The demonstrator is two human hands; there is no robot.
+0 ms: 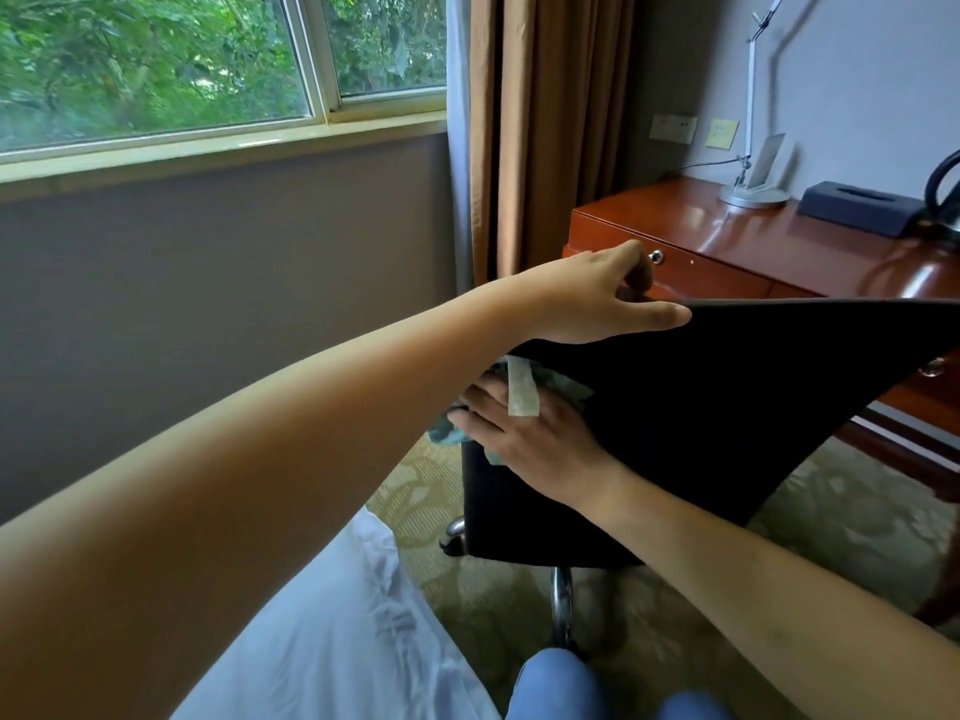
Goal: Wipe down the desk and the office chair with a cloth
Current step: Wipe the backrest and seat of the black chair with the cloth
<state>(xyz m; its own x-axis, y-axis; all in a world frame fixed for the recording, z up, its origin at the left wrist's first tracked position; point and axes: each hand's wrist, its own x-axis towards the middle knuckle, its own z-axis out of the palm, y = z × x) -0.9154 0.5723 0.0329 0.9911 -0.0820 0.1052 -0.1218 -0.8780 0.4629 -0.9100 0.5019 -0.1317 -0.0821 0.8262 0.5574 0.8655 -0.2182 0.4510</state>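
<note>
My left hand [597,293] grips the top edge of the black office chair [727,397], thumb over the front, fingers curled behind. Just below it, my right hand [530,439] presses a green cloth [563,389] flat against the chair's back, fingers spread; its label, I think, lies across my knuckles. The desk [779,246] stands just beyond the chair.

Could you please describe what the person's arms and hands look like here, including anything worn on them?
Both forearms are bare, with no sleeves in view. The left hand and right hand wear no gloves, and no rings, watch or bracelets are visible.
</note>
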